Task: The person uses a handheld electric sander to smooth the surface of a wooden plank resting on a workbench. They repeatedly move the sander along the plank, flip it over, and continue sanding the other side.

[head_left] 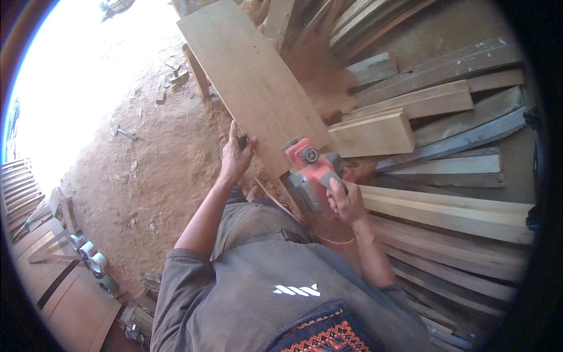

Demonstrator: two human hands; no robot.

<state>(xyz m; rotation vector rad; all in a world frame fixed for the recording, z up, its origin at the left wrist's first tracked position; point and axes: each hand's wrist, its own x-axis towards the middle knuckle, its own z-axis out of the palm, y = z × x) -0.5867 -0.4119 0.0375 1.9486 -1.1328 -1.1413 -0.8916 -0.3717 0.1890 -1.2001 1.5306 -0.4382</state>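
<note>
Planer [316,169], red and grey with a round black knob, is gripped by its handle in the right hand [347,202], its front seen over the near right corner of a wide wooden board [252,73] and its body past the near end. The board's left edge, close to the near end, is touched by the left hand [234,158], where a small dark piece [243,141] is seen by the thumb; whether it is grasped cannot be told. Beyond the right edge, sawdust [316,76] and planks [375,135] are spread.
</note>
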